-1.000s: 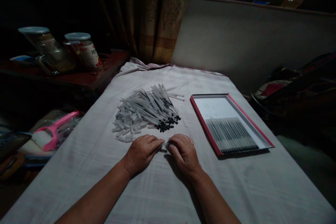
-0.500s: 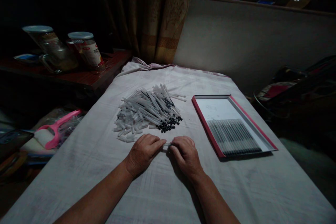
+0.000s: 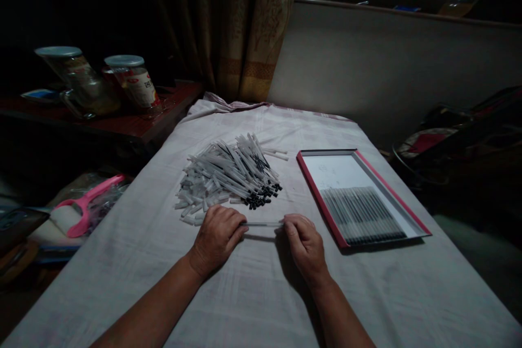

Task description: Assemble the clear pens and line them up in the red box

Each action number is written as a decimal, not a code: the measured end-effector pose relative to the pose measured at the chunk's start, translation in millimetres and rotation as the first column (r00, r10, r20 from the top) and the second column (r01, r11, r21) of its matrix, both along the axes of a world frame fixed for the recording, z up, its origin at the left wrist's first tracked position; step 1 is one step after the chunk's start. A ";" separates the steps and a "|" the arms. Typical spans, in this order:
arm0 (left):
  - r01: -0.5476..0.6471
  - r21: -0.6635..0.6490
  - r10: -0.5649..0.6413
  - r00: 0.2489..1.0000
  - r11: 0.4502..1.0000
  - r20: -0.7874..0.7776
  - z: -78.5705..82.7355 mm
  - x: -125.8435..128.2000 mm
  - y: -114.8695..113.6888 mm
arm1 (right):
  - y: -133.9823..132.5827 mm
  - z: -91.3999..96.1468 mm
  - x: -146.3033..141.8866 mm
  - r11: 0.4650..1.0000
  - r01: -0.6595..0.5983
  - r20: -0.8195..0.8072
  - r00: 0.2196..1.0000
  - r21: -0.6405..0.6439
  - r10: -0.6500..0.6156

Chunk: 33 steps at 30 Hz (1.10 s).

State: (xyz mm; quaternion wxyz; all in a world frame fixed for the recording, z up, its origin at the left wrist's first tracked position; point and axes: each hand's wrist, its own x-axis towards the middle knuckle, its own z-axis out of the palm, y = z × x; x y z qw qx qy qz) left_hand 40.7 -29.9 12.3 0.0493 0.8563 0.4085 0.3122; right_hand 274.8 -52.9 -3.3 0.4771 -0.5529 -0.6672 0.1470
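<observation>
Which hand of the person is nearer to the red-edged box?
Right. The right hand is just left of the red-edged box, not touching it; the left hand is farther left, beside the loose pile.

A: How is the bare left hand set?

B: Back upward, its curled fingers closed in a pinch, with the left thumb just below them, tips pointing toward the other hand.

A: And the bare right hand?

B: Also pinching, knuckles up, the right thumb on the side nearer the left fingers. A gap parts the two sets of fingertips.

A: The arms?

B: The left forearm and right forearm, both bare, slant inward from behind the fingers.
</observation>
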 end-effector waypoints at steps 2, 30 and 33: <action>-0.015 0.028 0.014 0.999 0.999 0.039 -1.4 -0.1 0.3 | 0.0 -0.8 -1.3 0.999 -0.025 0.013 1.000 -0.030 0.026; 0.034 0.012 -0.034 0.998 0.999 0.047 -5.5 -0.2 0.8 | -4.5 -1.3 5.4 0.981 -0.129 -0.041 0.991 -0.145 0.124; 0.041 -0.008 -0.040 0.998 0.999 0.040 -4.8 -0.5 0.1 | -5.7 0.1 4.9 0.980 -0.112 -0.053 0.993 -0.167 0.105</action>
